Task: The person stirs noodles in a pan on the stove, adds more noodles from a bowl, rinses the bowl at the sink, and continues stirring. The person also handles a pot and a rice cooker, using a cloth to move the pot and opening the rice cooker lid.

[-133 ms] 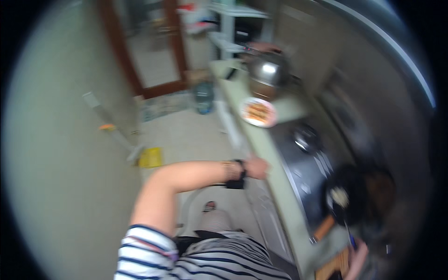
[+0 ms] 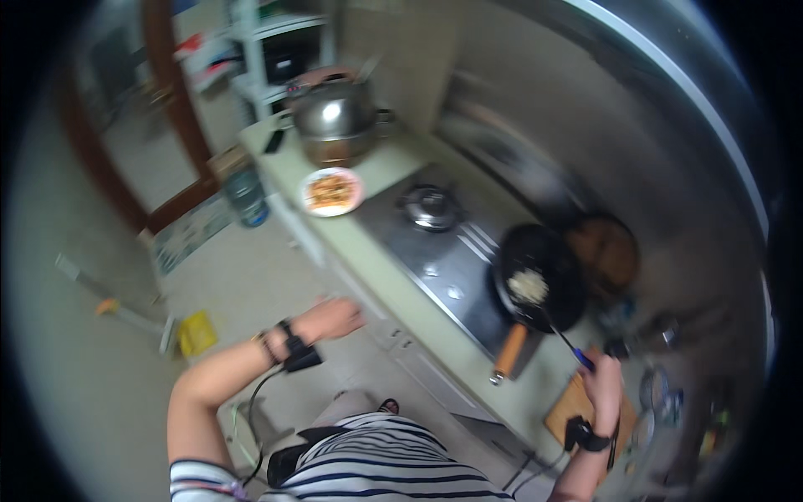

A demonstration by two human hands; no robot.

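Note:
My right hand (image 2: 602, 381) is wrapped round the blue handle of a spatula (image 2: 583, 359). Its thin metal shaft reaches into a black wok (image 2: 559, 251) on the stove. In the wok sits a pale, whitish mound of food (image 2: 528, 287); the spatula's tip is lost beside it. The wok's wooden handle (image 2: 509, 351) points toward me, untouched. Off the front of the counter, my left hand (image 2: 330, 318) hangs above the floor with fingers curled in, and nothing shows in it.
A steel gas stove (image 2: 393, 226) carries a small lidded pot (image 2: 432, 207). Farther left stand a plate of orange-brown food (image 2: 355, 201) and a large steel pot (image 2: 333, 117). A wooden cutting board (image 2: 565, 410) lies near my right wrist, and a round brown lid (image 2: 609, 251) leans behind the wok.
The view has swung to the right, so the stove and wok appear farther left. My left hand now shows farther from the counter edge. More of my right hand on the spatula is visible.

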